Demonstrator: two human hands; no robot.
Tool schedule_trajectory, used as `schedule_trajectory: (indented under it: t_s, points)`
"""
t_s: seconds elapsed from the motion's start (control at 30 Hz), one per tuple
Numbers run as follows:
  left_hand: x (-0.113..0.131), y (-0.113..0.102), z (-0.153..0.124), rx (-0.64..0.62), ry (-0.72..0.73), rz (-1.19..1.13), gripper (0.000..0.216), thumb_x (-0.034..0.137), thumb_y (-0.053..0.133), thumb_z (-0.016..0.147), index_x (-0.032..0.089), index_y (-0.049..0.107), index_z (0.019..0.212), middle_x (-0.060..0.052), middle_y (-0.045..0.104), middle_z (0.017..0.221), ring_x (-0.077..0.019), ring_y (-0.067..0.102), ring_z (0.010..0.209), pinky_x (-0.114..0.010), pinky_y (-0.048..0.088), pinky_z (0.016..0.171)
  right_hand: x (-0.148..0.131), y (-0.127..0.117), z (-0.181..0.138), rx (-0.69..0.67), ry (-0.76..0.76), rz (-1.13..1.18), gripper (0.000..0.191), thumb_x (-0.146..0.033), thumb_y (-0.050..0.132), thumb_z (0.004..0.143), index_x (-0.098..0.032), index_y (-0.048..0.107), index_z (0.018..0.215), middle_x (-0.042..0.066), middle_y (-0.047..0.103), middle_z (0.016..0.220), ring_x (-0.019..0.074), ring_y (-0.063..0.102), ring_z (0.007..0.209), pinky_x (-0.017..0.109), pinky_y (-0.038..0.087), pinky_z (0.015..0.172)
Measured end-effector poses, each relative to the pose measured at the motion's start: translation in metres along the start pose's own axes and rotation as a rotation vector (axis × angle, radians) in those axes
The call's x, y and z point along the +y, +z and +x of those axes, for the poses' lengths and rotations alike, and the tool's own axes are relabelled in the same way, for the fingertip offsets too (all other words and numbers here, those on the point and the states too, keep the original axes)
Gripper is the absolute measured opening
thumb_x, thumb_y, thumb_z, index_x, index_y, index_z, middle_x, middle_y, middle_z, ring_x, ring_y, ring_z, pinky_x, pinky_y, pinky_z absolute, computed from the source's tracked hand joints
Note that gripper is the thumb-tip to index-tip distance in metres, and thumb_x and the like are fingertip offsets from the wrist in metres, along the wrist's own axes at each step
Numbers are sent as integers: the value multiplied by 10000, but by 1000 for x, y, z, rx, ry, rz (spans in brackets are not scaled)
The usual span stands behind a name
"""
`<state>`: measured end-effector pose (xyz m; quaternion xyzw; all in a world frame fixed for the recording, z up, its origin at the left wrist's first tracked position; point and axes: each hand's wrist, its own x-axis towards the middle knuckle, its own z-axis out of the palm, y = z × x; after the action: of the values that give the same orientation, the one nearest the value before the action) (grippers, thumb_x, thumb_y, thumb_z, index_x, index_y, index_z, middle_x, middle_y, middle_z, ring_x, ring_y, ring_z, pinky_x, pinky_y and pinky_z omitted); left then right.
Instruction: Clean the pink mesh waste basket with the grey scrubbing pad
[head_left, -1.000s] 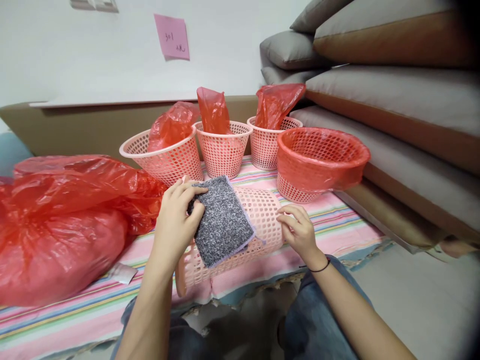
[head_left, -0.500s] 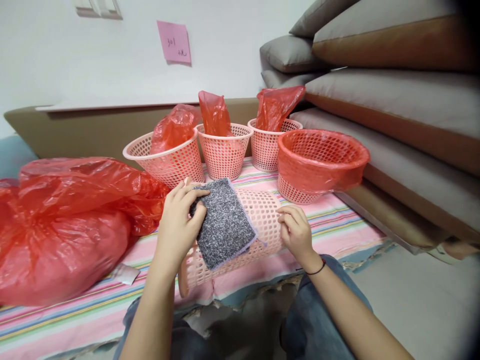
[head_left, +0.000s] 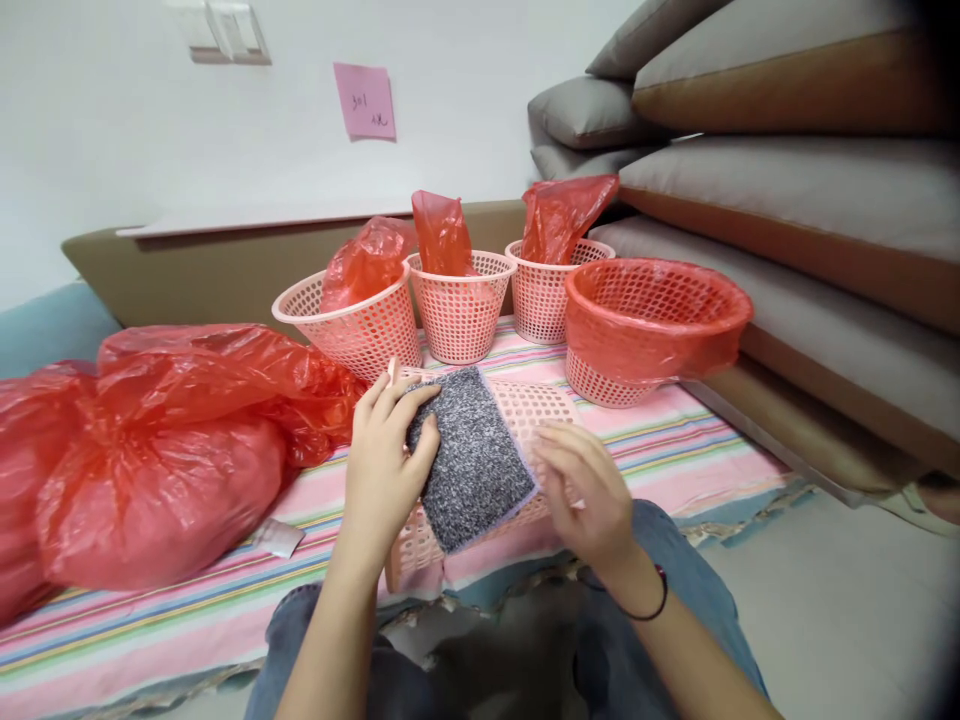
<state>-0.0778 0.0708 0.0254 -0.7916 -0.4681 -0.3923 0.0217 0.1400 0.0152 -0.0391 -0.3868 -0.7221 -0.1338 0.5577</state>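
A pink perforated plastic basket [head_left: 534, 400] lies on its side in front of me, its wide rim to the left. Across it is draped a dark grey rectangular cloth [head_left: 480, 460] with a lilac edge. My left hand [head_left: 394, 430] grips the cloth's left end against the basket near the rim, thumb on top of the cloth. My right hand [head_left: 585, 480], slightly blurred, is by the cloth's right edge over the basket's narrow end. Its fingers are loosely bent and apart from the thumb, with nothing visible in them.
Behind stand pink baskets [head_left: 461, 320] with red plastic bags [head_left: 441, 235] inside. At right is a basket lined with a red bag [head_left: 652, 345]. A large filled red bag [head_left: 161, 470] lies at left on the striped cloth [head_left: 315, 530]. Grey cushions [head_left: 787, 190] are stacked at right.
My right hand has moved from the basket's narrow end leftward to the cloth's right edge. My left hand keeps its hold. The whole view has shifted slightly.
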Motion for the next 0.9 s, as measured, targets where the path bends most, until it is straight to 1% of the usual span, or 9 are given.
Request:
schedule_trajectory:
  t_s: [0.13, 0.2, 0.27, 0.33, 0.4, 0.47, 0.57, 0.73, 0.9]
  points:
    - [7, -6, -15, 10, 27, -58, 308, 276, 430, 979, 216, 608, 1224, -75, 608, 1355, -250, 388, 1414, -486, 262, 1199, -57, 24, 10, -186, 39, -1, 530, -147, 475, 912, -125, 409, 1438, 157, 513, 1448, 264, 393, 1417, 507, 414, 1134]
    - [11, -7, -27, 50, -12, -155, 342, 300, 385, 1002, 227, 548, 1294, -84, 511, 1467, -232, 363, 1434, -469, 247, 1208, -74, 36, 12, -241, 86, -50, 549, -233, 474, 930, -96, 392, 1455, 167, 449, 1504, 293, 330, 1451, 536, 372, 1152]
    - [13, -5, -43, 147, -155, -295, 419, 354, 384, 1006, 236, 428, 1405, -105, 364, 1569, -228, 350, 1444, -438, 290, 1189, -84, 44, 12, -268, 130, -95, 552, -279, 482, 930, -101, 420, 1449, 161, 418, 1528, 327, 301, 1457, 570, 337, 1155]
    - [14, -1, -60, 212, -360, -422, 514, 441, 407, 992, 237, 339, 1460, -122, 334, 1576, -227, 401, 1409, -389, 377, 1132, -91, 47, 10, -259, 158, -128, 544, -293, 497, 926, -118, 451, 1439, 156, 422, 1523, 352, 295, 1450, 595, 310, 1152]
    - [16, 3, -77, 174, -539, -536, 522, 548, 394, 970, 225, 444, 1377, -114, 524, 1417, -222, 549, 1258, -338, 488, 1000, -96, 49, 7, -239, 178, -146, 531, -289, 502, 928, -130, 465, 1433, 160, 448, 1498, 366, 310, 1433, 615, 288, 1146]
    - [21, 6, -90, 99, -674, -630, 554, 674, 374, 920, 199, 619, 1067, -76, 692, 1015, -213, 662, 923, -301, 552, 753, -102, 50, 4, -219, 201, -178, 511, -270, 494, 933, -144, 471, 1428, 167, 478, 1468, 383, 333, 1409, 652, 261, 1129]
    - [31, 8, -102, 58, -765, -729, 624, 803, 408, 813, 210, 548, 680, -3, 550, 590, -164, 521, 551, -281, 454, 501, -110, 52, -2, -189, 239, -239, 487, -228, 462, 942, -165, 472, 1425, 174, 482, 1466, 402, 340, 1392, 686, 234, 1100]
    - [43, 13, -122, 79, -790, -788, 619, 798, 433, 807, 212, 481, 615, -2, 513, 580, -154, 471, 555, -280, 428, 544, -101, 49, -9, -176, 236, -244, 497, -249, 450, 946, -188, 450, 1439, 157, 443, 1509, 393, 347, 1396, 666, 255, 1095]
    - [52, 18, -159, 46, -740, -707, 652, 769, 351, 858, 212, 572, 601, -46, 578, 610, -206, 528, 620, -322, 468, 639, -46, 25, -14, -83, 341, -309, 487, -310, 430, 963, -191, 478, 1433, 178, 523, 1434, 408, 410, 1356, 689, 305, 1063]
